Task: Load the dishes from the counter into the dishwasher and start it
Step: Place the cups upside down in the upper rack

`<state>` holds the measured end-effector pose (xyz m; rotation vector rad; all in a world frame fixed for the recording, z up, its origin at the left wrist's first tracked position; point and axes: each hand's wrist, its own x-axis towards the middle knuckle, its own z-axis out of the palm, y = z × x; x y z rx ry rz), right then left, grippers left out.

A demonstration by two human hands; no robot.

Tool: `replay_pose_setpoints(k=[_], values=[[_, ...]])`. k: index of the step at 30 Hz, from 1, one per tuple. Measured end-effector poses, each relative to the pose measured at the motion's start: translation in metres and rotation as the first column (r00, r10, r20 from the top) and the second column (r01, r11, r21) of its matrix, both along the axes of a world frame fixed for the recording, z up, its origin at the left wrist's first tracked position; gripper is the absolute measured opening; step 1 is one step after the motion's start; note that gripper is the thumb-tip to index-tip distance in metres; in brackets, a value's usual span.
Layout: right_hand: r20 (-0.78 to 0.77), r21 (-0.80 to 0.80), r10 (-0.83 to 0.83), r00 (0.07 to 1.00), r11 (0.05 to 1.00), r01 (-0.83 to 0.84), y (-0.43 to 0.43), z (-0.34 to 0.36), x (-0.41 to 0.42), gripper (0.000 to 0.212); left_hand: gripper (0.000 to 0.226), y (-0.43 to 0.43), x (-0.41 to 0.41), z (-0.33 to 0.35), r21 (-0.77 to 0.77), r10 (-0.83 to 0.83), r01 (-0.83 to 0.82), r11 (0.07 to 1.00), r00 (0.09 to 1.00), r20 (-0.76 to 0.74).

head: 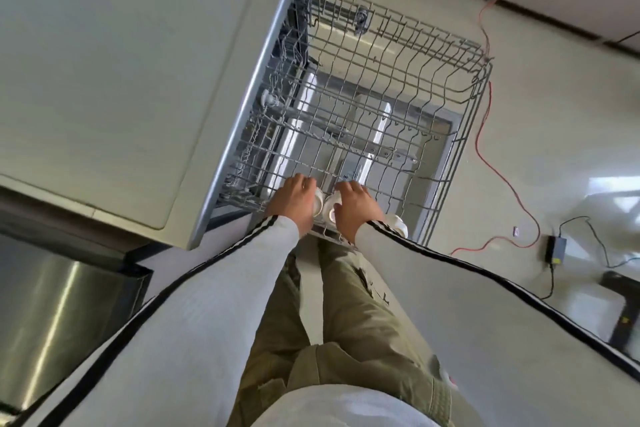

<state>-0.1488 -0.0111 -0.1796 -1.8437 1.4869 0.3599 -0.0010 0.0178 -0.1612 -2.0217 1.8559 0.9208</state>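
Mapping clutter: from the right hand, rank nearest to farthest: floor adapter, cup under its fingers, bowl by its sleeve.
From the right hand:
1. cup, under its fingers.
2. bowl, right of its sleeve.
3. adapter, on the floor, far right.

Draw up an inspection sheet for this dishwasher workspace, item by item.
Surface: pale countertop, left of the rack.
Job's things: dishwasher rack pulled out. Three white cups sit at its near edge: left cup, middle cup, right cup.
Clutter: nothing seen.
Hands: left hand grips the left cup, right hand grips the middle cup.
Cables: red cable and black cable with power adapter on the floor.
Surroundings: stainless appliance, glossy floor.
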Motion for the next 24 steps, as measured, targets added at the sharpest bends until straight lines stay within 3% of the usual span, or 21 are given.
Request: replay_pose_setpoints(k=[4, 9, 15, 20, 24], values=[[0.151, -0.201, 0.017, 0.988, 0.979, 0.014, 0.003, 0.051, 0.014, 0.039, 0.058, 0.003, 0.005, 0.046, -0.127, -0.021, 0.014, 0.992, 0.998, -0.053], [0.257, -0.392, 0.041, 0.966, 0.918, 0.065, 0.012, 0.116, 0.047, 0.038, 0.044, 0.006, 0.023, 0.102, -0.398, -0.014, -0.011, 0.917, 0.998, -0.059], [0.356, -0.637, 0.182, 0.916, 0.765, 0.096, 0.029, 0.171, 0.119, 0.038, 0.048, 0.035, 0.105, 0.161, -0.614, 0.021, -0.014, 0.789, 1.0, 0.005], [0.354, -0.709, 0.372, 0.858, 0.705, -0.013, 0.041, 0.198, 0.21, 0.035, 0.049, 0.085, 0.197, 0.193, -0.623, 0.267, -0.126, 0.772, 0.954, 0.137], [0.35, -0.724, 0.543, 0.763, 0.674, -0.148, 0.057, 0.208, 0.295, 0.035, 0.05, 0.135, 0.268, 0.21, -0.622, 0.496, -0.303, 0.722, 0.854, 0.159]])
